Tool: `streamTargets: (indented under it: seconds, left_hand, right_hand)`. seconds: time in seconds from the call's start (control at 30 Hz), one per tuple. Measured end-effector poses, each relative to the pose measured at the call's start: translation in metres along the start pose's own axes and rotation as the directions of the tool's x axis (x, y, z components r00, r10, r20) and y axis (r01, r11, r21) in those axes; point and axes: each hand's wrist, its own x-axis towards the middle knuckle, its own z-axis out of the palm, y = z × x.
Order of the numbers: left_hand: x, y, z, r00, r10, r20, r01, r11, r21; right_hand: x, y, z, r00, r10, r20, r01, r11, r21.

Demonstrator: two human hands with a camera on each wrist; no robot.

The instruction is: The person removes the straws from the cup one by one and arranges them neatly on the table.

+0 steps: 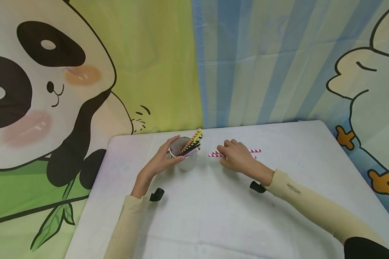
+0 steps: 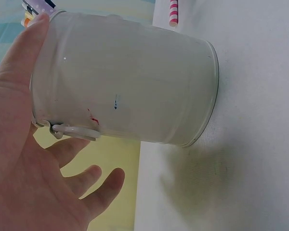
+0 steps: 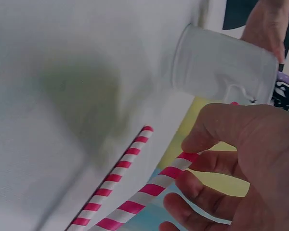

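So the left hand (image 1: 160,162) has thumb and fingers curled round the rim of a smooth, off-white, slightly tapered bucket (image 2: 125,82) with orange-striped, yellow and black-patterned straws (image 1: 194,140) poking out, while the right hand (image 1: 236,156), off to its right, pinches a red-and-white striped straw (image 3: 156,187) by thumb and fingertip. Its matching twin (image 3: 111,180) lies just beside on the white tablecloth (image 1: 197,216). Some dark print (image 1: 294,189) sits on the beige right sleeve (image 1: 317,205), too tiny to read from here.
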Motion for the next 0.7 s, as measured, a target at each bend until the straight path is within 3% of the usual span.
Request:
streamTargets:
  seconds: [0.33, 0.7]
  left_hand:
    - [0.001, 0.000, 0.000, 1.000, -0.020, -0.002, 0.020, 1.000, -0.005]
    - [-0.001, 0.003, 0.000, 0.999, -0.036, -0.008, 0.036, 0.999, 0.001]
  right_hand:
    - [0.006, 0.009, 0.021, 0.984, 0.088, 0.155, -0.066, 0.988, -0.141]
    - [0.006, 0.013, 0.031, 0.989, 0.081, 0.120, -0.062, 0.986, -0.154]
